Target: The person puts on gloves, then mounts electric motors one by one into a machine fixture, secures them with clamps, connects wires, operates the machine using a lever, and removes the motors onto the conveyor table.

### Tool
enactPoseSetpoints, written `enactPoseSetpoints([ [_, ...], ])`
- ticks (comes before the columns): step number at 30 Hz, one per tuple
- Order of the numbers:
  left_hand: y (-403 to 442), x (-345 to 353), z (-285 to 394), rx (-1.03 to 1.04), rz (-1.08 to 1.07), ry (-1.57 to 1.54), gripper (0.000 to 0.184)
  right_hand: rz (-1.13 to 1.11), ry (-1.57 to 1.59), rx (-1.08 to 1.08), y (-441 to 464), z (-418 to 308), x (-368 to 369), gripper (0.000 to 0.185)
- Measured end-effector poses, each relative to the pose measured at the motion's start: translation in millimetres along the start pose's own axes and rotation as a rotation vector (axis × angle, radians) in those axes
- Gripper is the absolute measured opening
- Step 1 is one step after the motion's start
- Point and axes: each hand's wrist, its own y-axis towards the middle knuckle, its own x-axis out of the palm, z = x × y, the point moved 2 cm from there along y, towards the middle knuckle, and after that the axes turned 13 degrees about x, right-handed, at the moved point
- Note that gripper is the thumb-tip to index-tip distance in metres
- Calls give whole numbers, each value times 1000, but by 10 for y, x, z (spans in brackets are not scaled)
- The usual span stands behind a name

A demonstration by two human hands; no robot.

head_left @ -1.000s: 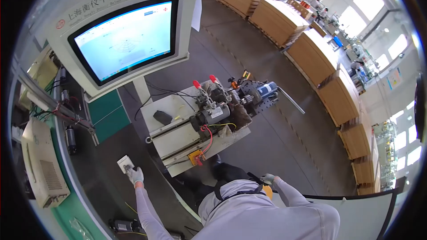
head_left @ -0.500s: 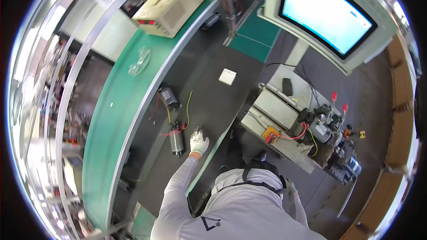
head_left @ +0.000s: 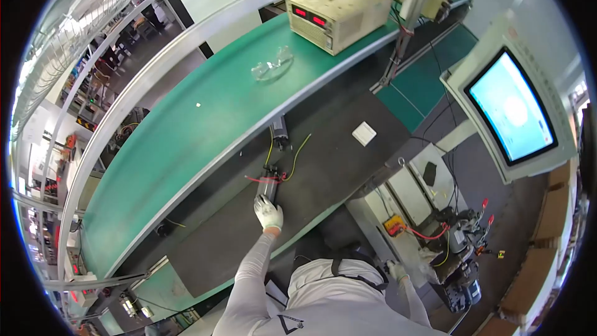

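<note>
A silver-and-black electric motor (head_left: 268,188) with red and yellow-green wires lies on the dark lower surface. My left hand (head_left: 268,214), in a white glove with darkened fingertips, is closed over its near end, hiding that part. Just beyond, a second motor (head_left: 280,132) lies beside the raised bench edge. My right hand (head_left: 396,270), also gloved, hangs low by my right side, near the metal workstation. Its fingers are too small and unclear to make out.
A beige power unit (head_left: 339,15) with red displays and clear safety glasses (head_left: 273,65) sit on the green bench (head_left: 168,130). A white square (head_left: 364,133) lies on the dark surface. To the right are a monitor (head_left: 513,106) and a metal workstation (head_left: 407,196) with red-tipped clamps.
My left hand has gone from beside the nearer motor onto its near end. My head view has turned, shifting the bench and monitor in the picture. My right hand stays low at my side.
</note>
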Motion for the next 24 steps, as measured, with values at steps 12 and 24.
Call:
enactPoseSetpoints([
  [12,533,-258,-879,-200,-35,-69,91,215,-734,-923,-1,-3582,334,36],
  [24,457,-193,-827,-520,-105,-54,84,235,-936,-863,1775,-7074,1526,63],
])
